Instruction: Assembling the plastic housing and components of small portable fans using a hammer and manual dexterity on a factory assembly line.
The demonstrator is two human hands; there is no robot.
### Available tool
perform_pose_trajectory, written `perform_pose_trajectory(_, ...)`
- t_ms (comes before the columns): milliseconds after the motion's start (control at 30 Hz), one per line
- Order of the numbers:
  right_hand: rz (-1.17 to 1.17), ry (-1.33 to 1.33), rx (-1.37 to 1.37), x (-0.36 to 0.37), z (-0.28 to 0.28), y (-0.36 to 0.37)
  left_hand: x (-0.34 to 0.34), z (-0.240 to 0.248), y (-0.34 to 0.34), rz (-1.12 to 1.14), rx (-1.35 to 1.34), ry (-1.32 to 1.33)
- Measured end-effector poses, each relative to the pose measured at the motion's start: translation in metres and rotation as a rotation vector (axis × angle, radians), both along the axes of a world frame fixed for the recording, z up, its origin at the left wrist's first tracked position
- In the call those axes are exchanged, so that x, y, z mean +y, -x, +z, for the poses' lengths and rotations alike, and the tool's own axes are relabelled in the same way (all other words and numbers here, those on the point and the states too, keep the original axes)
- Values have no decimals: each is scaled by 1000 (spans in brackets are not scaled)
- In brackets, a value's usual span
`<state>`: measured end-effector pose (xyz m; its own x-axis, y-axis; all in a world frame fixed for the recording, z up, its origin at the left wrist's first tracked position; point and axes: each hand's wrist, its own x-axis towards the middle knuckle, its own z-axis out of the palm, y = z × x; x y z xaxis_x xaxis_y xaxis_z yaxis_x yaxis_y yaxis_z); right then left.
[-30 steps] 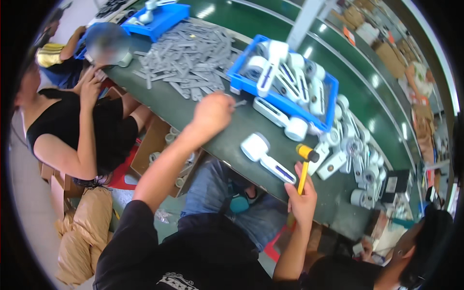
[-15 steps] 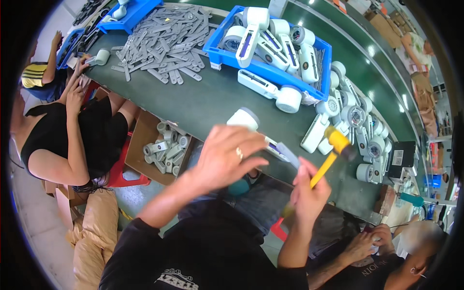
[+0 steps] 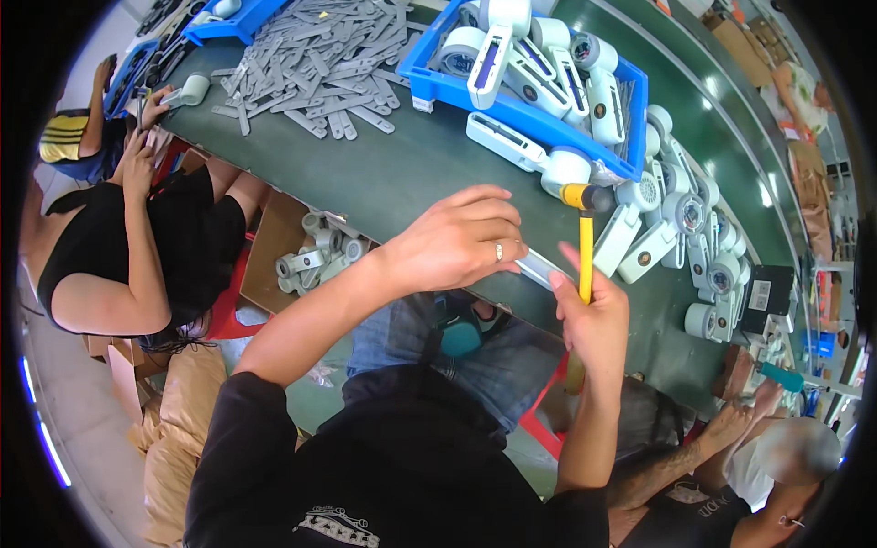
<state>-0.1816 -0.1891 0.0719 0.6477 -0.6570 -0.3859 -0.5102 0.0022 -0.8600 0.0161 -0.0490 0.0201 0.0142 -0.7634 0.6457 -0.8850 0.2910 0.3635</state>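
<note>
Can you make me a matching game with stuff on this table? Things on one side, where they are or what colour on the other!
Things:
1. hammer
2. blue bin
3. flat grey strips
4. cardboard box

Descriptions:
A. below the table edge, holding small grey rollers
B. yellow handle, gripped by the right hand
C. loose heap at the far left of the table
D. full of white roller-shaped parts

Pairs: 1-B, 2-D, 3-C, 4-A
</note>
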Motion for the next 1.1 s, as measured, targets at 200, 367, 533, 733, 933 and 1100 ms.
perform_pose_trajectory(200, -15, -501, -59, -20, -18, 6, -3, 2, 2, 13, 41, -37)
perform_pose_trajectory(367, -95, -537, -163, -15, -24, 7, -4, 6, 4, 28, 35, -67)
perform_pose_trajectory(533, -153, -434, -133, -3, -24, 4, -5, 11, 10, 94, -79, -106)
perform_pose_trajectory(733, -130, -415, -164, -3, -26, 7, -21, 8, 13, -47, -183, -66)
perform_pose_trajectory(933, -219, -151, -325, 28, 2, 48, -22, 4, 12, -38, -203, -43)
perform_pose_trajectory(1100, -126, -43, -160, 54, 24, 89, -21, 5, 14, -46, -187, -32)
